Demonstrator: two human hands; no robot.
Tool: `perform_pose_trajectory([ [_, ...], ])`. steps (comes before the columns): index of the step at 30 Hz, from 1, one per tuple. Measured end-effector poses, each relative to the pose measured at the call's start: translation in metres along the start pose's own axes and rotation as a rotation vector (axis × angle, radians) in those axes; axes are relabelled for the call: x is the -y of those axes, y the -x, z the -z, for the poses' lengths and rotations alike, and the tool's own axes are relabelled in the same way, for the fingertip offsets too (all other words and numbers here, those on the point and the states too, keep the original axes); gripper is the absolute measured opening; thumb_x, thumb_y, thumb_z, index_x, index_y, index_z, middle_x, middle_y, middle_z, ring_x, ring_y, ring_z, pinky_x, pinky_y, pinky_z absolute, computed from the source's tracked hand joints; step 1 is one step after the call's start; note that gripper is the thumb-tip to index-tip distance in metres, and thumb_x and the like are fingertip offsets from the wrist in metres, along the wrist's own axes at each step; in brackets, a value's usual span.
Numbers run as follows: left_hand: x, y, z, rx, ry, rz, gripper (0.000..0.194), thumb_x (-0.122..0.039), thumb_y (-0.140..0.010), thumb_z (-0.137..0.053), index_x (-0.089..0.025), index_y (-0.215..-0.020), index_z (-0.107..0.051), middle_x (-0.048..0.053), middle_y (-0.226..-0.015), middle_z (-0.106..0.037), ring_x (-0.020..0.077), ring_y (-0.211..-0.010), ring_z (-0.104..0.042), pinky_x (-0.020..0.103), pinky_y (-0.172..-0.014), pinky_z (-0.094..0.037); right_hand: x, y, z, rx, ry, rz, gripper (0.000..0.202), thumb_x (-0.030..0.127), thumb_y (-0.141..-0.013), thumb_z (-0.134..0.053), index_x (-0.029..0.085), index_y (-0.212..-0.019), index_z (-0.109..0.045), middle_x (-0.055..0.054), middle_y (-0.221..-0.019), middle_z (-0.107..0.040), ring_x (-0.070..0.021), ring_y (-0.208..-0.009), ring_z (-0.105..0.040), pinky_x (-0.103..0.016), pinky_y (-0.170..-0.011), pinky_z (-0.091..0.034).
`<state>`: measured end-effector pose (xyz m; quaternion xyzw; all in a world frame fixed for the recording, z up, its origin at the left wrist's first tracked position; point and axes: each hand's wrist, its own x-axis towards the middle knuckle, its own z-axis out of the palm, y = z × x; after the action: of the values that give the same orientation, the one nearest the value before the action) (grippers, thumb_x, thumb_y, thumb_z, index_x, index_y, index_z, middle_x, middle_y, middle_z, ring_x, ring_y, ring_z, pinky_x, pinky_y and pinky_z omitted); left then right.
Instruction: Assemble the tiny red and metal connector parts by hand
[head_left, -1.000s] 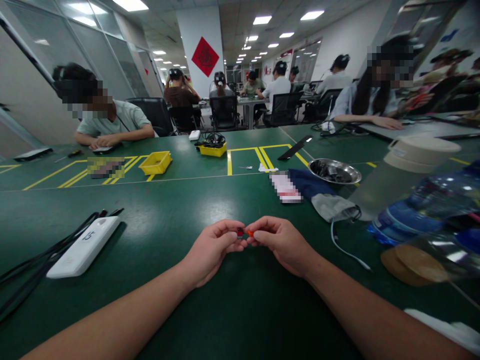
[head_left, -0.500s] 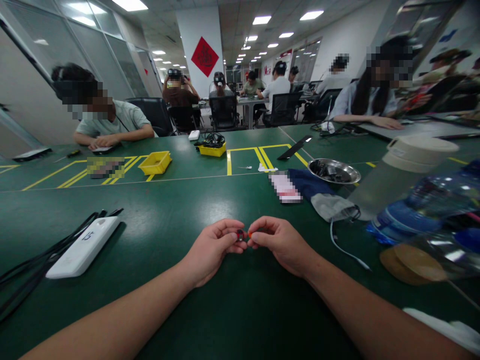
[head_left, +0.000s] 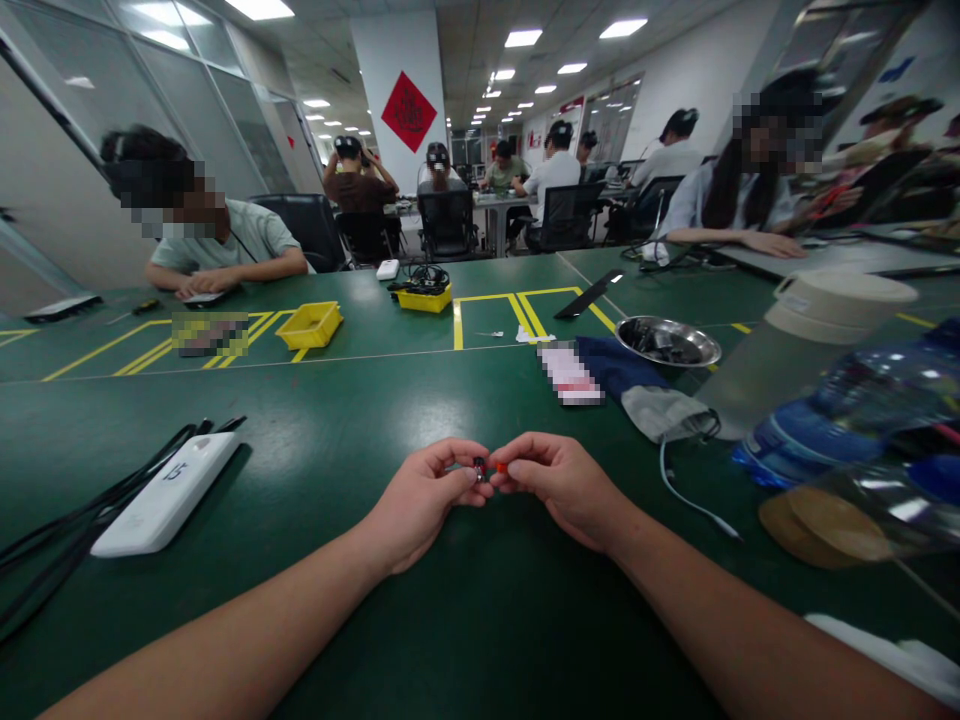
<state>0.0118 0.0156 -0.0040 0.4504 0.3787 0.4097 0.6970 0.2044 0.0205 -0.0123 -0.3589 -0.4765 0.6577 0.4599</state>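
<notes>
Between the thumb and fingers of my left hand (head_left: 431, 495) is a small dark-red and metallic piece (head_left: 479, 470), too small to name more exactly. My right hand (head_left: 562, 488) pinches a tiny orange piece (head_left: 502, 467) between thumb and forefinger. Both hands are close together above the green table (head_left: 315, 420), fingertips almost meeting. The fingers partly cover both pieces, so I cannot tell whether the pieces touch.
A white power bank (head_left: 169, 495) with black cables lies at left. Across the table are a yellow tray (head_left: 311, 326) and a metal bowl (head_left: 697, 350) of dark parts. A tumbler (head_left: 787, 340) and plastic bottles (head_left: 847, 410) stand at right. Co-workers sit opposite.
More of the orange piece shows between my right fingertips, and the dark-red piece in my left hand has turned slightly. Both hands stay in nearly the same place.
</notes>
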Motion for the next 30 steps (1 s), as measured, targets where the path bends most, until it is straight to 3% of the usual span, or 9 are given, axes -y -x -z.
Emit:
perform_pose_trajectory([
  [18,-0.0002,0.0001,-0.0009,0.002,-0.011,0.02,0.022,-0.015,-0.085,-0.061,-0.013,-0.107,-0.064,0.008,-0.088,-0.071,0.0145,-0.08,-0.068,0.024,-0.072,-0.053,-0.0025,-0.0002,0.0032,0.044,0.011,0.027,0.011,0.018,-0.076,-0.073,0.017,-0.087,-0.07,-0.002,-0.079,-0.071,-0.0147,-0.072,-0.067,-0.03,-0.071,-0.051],
  [30,-0.0027,0.0007,-0.0017,-0.014,0.028,0.014,0.024,-0.014,-0.082,-0.064,-0.013,-0.106,-0.067,0.008,-0.088,-0.071,0.0139,-0.08,-0.065,0.027,-0.078,-0.05,0.001,-0.0002,0.0009,-0.001,-0.018,-0.013,0.012,0.019,-0.075,-0.072,0.016,-0.087,-0.071,-0.004,-0.081,-0.073,-0.017,-0.078,-0.07,-0.034,-0.078,-0.053],
])
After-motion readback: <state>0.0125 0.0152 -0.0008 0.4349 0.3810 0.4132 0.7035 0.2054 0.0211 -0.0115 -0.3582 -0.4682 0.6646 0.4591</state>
